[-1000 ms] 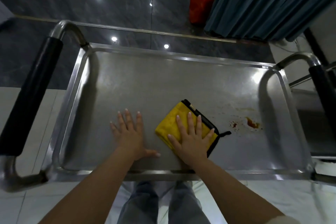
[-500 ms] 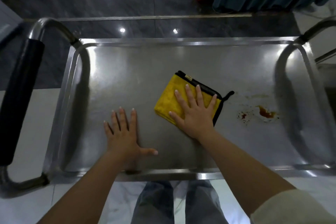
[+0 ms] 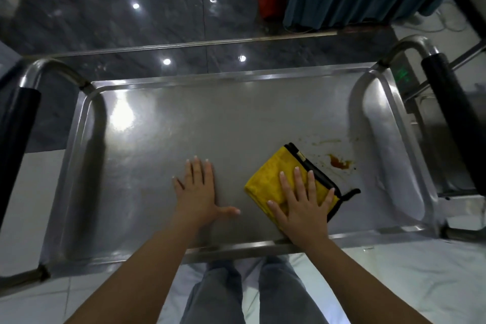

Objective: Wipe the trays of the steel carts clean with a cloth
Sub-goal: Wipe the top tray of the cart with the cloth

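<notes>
Being pushed nearer the reddish-brown stain on the steel cart tray is the folded yellow cloth, pressed under the right hand, fingers flat and spread, gripping nothing; the left hand is being kept flat on bare steel.

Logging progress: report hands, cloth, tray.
Left hand flat on tray. Right hand flat on cloth. Stain unwiped, right of cloth. Nothing in the way.

My left hand & right hand are bare, no gloves, rings or watch visible. Forearms bare too, no sleeve in shot. Nails short w/ pale tips. Below the arms I see my legs in grey-blue jeans, fabric slightly creased.
</notes>
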A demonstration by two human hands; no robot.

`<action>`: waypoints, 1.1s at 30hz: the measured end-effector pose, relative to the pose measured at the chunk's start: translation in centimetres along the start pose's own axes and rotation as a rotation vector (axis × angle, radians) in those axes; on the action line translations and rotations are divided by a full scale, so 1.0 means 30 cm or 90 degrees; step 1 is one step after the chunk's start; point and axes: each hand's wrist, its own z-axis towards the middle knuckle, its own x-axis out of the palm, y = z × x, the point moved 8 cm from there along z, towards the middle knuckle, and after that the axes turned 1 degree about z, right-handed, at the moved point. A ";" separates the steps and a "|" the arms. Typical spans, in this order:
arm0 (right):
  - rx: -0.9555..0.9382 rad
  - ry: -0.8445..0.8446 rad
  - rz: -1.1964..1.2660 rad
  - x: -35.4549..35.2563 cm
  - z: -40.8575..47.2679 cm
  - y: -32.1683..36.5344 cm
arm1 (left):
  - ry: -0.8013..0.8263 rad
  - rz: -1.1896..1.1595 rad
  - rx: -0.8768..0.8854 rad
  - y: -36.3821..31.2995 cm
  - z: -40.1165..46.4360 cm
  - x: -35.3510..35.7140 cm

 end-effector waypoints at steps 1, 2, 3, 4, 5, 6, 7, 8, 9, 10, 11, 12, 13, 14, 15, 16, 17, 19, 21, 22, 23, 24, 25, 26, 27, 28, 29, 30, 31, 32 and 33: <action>-0.004 0.001 0.000 0.001 -0.001 -0.002 | 0.007 0.010 0.008 -0.043 0.012 0.008; -0.009 0.001 0.000 0.002 0.001 -0.001 | 0.014 0.017 0.004 -0.070 0.024 0.017; -0.016 0.003 -0.003 0.003 0.007 0.003 | 0.018 0.021 -0.005 -0.082 0.033 0.025; -0.026 0.006 -0.010 0.002 0.017 0.009 | 0.019 0.021 -0.013 -0.084 0.041 0.031; -0.041 0.010 -0.020 0.000 0.032 0.018 | 0.017 0.018 -0.017 -0.081 0.046 0.037; -0.062 0.014 -0.031 -0.004 0.052 0.030 | 0.015 0.014 -0.018 -0.075 0.049 0.041; -0.088 0.018 -0.041 -0.009 0.076 0.043 | 0.012 0.011 -0.015 -0.069 0.053 0.043; -0.117 0.021 -0.050 -0.014 0.106 0.057 | 0.010 0.012 -0.013 -0.066 0.058 0.045; -0.147 0.029 -0.059 -0.018 0.140 0.074 | 0.009 0.013 -0.014 -0.065 0.064 0.048; -0.175 0.041 -0.068 -0.020 0.179 0.092 | 0.009 0.013 -0.016 -0.063 0.070 0.050; -0.199 0.051 -0.075 -0.020 0.221 0.114 | 0.006 0.013 -0.018 -0.062 0.074 0.053; -0.216 0.060 -0.080 -0.019 0.267 0.137 | 0.002 0.016 -0.019 -0.062 0.079 0.055; -0.225 0.069 -0.082 -0.018 0.314 0.158 | -0.004 0.020 -0.019 -0.062 0.083 0.057; -0.230 0.076 -0.083 -0.017 0.361 0.179 | -0.009 0.022 -0.019 -0.062 0.087 0.057; -0.232 0.082 -0.085 -0.020 0.406 0.198 | -0.014 0.022 -0.019 -0.063 0.090 0.055; -0.230 0.087 -0.084 -0.023 0.447 0.211 | -0.017 0.022 -0.019 -0.065 0.093 0.053; -0.224 0.090 -0.079 -0.027 0.484 0.217 | -0.020 0.021 -0.018 -0.069 0.097 0.049; -0.197 0.091 -0.056 -0.040 0.540 0.201 | -0.022 0.019 -0.017 -0.077 0.107 0.039; -0.155 0.082 -0.036 -0.054 0.569 0.149 | -0.020 0.016 -0.016 -0.087 0.118 0.028; -0.127 0.079 -0.028 -0.061 0.577 0.109 | -0.016 0.015 -0.016 -0.091 0.122 0.024; -0.095 0.077 -0.020 -0.067 0.579 0.059 | -0.010 0.015 -0.015 -0.095 0.124 0.022; -0.063 0.076 -0.012 -0.074 0.575 0.002 | -0.003 0.017 -0.013 -0.098 0.123 0.019; -0.033 0.074 -0.004 -0.081 0.568 -0.057 | 0.005 0.023 -0.012 -0.102 0.123 0.016; -0.007 0.071 0.005 -0.089 0.554 -0.116 | 0.012 0.030 -0.011 -0.105 0.121 0.011; 0.015 0.067 0.013 -0.097 0.535 -0.168 | 0.015 0.034 -0.012 -0.110 0.118 0.003; 0.031 0.062 0.020 -0.103 0.512 -0.213 | 0.014 0.032 -0.012 -0.117 0.117 -0.009; 0.044 0.056 0.025 -0.107 0.485 -0.248 | 0.007 0.022 -0.011 -0.130 0.117 -0.023; 0.055 0.051 0.033 -0.107 0.456 -0.274 | -0.004 0.011 -0.003 -0.151 0.117 -0.039; 0.064 0.046 0.043 -0.105 0.425 -0.293 | -0.012 0.007 0.015 -0.184 0.119 -0.052; 0.070 0.040 0.052 -0.101 0.390 -0.306 | -0.016 0.009 0.040 -0.228 0.122 -0.059; 0.072 0.034 0.055 -0.097 0.351 -0.315 | -0.017 0.013 0.066 -0.279 0.125 -0.061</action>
